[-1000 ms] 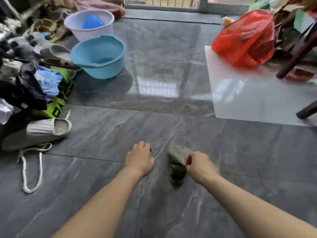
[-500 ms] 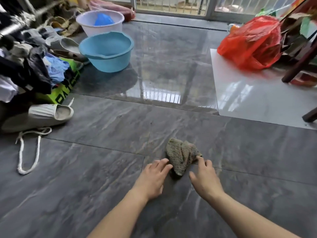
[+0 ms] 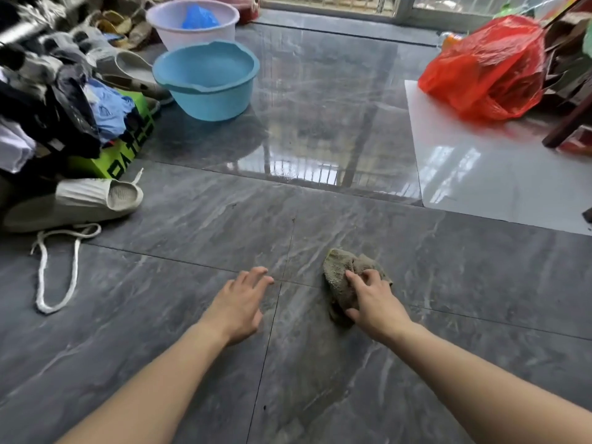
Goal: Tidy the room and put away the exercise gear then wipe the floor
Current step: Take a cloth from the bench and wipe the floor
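At the far left a heap of dark and pale clothes (image 3: 48, 100) spills over a bright green box (image 3: 128, 145). Below it a beige slipper (image 3: 80, 200) lies on its side, and a white cord (image 3: 57, 267) loops across the grey tiled floor (image 3: 192, 315) just in front of it. Further back stand 2 basins: a blue basin (image 3: 206, 80) nearer the camera, and a pale basin (image 3: 192, 24) behind it with a blue bag inside.

Toward the middle, the left hand (image 3: 238, 304) rests palm-down on the tile, fingers spread and relaxed, holding nothing. Just beside it to the right, apart from it, lies a crumpled grey-green rag (image 3: 339, 277) on the floor. The right hand (image 3: 374, 302) sits on the rag's near right side, fingers bent and pressing into the cloth, thumb against its lower edge.

At the far right a red plastic bag (image 3: 487, 68) sits at the back edge of a glossy white tile (image 3: 496, 181), beside dark wooden furniture legs (image 3: 567, 123)
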